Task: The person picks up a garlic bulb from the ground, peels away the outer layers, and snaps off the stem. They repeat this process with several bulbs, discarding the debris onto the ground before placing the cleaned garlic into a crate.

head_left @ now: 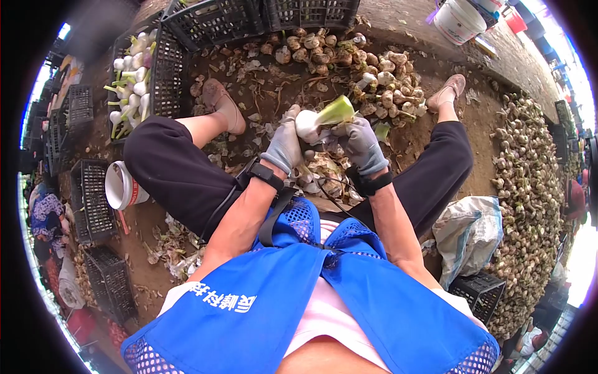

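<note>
Between my two gloved hands is a white garlic bulb (306,126) with a thick green stem (337,111) pointing up to the right. My left hand (285,141) is closed around the bulb's left side. At the stem's lower right, the fingers of my right hand (361,142) are curled in against the garlic; whether they also grip a small tool is hidden. Loose papery skins (325,174) lie beneath my hands. Just beyond them sits a heap of unpeeled garlic (389,84) on the ground.
A black crate (168,75) of cleaned garlic (132,87) stands at upper left, with more crates (215,22) at the top. A white bucket (123,186) is left of my knee. On the right are a white sack (468,234) and a long garlic pile (526,187).
</note>
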### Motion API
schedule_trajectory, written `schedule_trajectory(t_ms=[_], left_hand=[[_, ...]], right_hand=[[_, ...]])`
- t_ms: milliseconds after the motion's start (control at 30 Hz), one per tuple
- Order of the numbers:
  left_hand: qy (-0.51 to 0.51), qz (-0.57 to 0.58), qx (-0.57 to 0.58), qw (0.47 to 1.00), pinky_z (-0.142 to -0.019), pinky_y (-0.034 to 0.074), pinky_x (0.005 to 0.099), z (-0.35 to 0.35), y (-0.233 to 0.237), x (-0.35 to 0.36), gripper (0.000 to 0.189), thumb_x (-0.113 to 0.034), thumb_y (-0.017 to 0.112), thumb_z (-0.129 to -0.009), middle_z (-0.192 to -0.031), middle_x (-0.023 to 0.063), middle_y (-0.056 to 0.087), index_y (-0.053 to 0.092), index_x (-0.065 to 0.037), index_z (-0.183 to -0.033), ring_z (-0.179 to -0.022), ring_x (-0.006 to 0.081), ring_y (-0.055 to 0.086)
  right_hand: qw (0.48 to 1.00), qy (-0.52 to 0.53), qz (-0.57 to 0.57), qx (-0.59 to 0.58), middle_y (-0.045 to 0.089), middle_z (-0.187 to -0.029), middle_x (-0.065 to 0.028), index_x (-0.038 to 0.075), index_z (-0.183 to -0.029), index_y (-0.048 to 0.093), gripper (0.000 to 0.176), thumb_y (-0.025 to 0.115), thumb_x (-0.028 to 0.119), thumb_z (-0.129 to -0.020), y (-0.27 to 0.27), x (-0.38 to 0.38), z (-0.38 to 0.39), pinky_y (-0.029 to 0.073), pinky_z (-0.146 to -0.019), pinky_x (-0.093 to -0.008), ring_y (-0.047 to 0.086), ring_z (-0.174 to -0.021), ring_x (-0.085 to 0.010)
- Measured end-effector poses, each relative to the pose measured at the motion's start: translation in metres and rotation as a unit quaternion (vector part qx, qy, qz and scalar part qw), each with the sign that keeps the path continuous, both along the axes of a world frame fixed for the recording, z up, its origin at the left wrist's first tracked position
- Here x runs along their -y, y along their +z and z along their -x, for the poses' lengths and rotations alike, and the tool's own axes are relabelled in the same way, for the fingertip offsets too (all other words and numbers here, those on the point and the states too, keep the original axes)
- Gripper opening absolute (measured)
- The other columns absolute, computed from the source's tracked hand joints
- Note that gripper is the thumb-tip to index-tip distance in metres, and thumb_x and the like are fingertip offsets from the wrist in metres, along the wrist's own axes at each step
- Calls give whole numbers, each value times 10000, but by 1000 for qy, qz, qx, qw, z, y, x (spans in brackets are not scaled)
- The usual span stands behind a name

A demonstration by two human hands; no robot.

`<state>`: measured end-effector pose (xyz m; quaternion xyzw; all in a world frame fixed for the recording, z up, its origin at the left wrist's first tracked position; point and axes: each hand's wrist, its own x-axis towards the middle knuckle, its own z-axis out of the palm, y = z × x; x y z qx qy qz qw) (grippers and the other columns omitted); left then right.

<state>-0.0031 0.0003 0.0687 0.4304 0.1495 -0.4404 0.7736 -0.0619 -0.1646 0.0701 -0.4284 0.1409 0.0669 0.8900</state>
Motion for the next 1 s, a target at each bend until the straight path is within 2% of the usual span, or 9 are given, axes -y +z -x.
schedule_trajectory(t_ms=[167, 200, 267, 400, 467, 533, 667, 800, 1000], left_hand=[[30, -143, 435, 889, -744, 465, 283, 6, -8, 20, 258, -240, 459, -912, -969, 45, 554, 511, -40, -1067, -798, 153, 555], [30, -144, 435, 889, -744, 465, 283, 3, -15, 16, 258, -240, 459, -912, -969, 45, 554, 511, -40, -1067, -798, 153, 555], [80, 270, -66, 957, -690, 481, 302, -8, -22, 5, 269, -229, 500, -889, -958, 65, 561, 501, -43, -1083, -803, 172, 561], [136, 225, 6, 965, -564, 492, 336, -14, -19, -3, 285, -236, 532, -873, -938, 92, 573, 491, -33, -1069, -761, 212, 575], [109, 220, 73, 967, -560, 495, 296, -11, -8, 1, 271, -192, 552, -866, -900, 78, 584, 490, -34, -1078, -716, 186, 584], [87, -66, 228, 968, -554, 484, 239, -6, -8, 7, 276, -112, 585, -842, -856, 55, 594, 494, -43, -1093, -674, 125, 576], [18, -153, 356, 921, -573, 467, 191, 1, -4, 6, 268, -56, 603, -818, -845, 37, 601, 526, -32, -1073, -663, 78, 566], [-40, -60, 258, 963, -582, 471, 193, -2, 2, -3, 246, -45, 593, -821, -856, 49, 607, 534, -24, -1059, -670, 101, 576], [24, 160, 38, 986, -691, 455, 268, 7, -4, 7, 214, -186, 514, -878, -859, 47, 549, 503, -49, -1042, -726, 137, 525]], right_hand=[[999, 13, 35, 34, 633, -809, -122, -64, -857, 604, 156, 505, -50, -738, 3, 5, 1, 507, -582, -262, 614, -654, -182], [998, 19, 31, 51, 633, -819, -130, -64, -862, 601, 157, 502, -45, -742, 4, 2, 1, 509, -583, -270, 613, -658, -184], [998, 0, -10, 57, 629, -830, -151, -66, -890, 591, 172, 512, -18, -744, 12, -2, 3, 513, -599, -286, 615, -652, -202], [990, -8, -133, -40, 604, -984, -151, -74, -1051, 542, 313, 524, 23, -755, -61, 29, -1, 488, -732, -311, 591, -840, -222], [833, 27, 552, 22, 612, -966, -121, -53, -1063, 541, 325, 549, 37, -750, -52, 16, -3, 468, -736, -277, 580, -810, -182], [853, -16, 516, 76, 617, -967, -77, -33, -1056, 557, 294, 578, 58, -777, -21, 5, -4, 455, -723, -243, 569, -814, -124], [962, 5, 268, 44, 636, -935, -45, -35, -1027, 586, 227, 598, 63, -823, 20, -3, -8, 462, -744, -208, 573, -842, -74], [968, -1, 243, 53, 642, -879, -92, -59, -994, 579, 201, 541, 73, -847, 10, 4, -3, 507, -723, -257, 623, -775, -139], [963, -97, -252, -16, 629, -888, -172, -67, -972, 565, 203, 477, 51, -832, -14, 12, -3, 526, -715, -372, 635, -763, -274]])
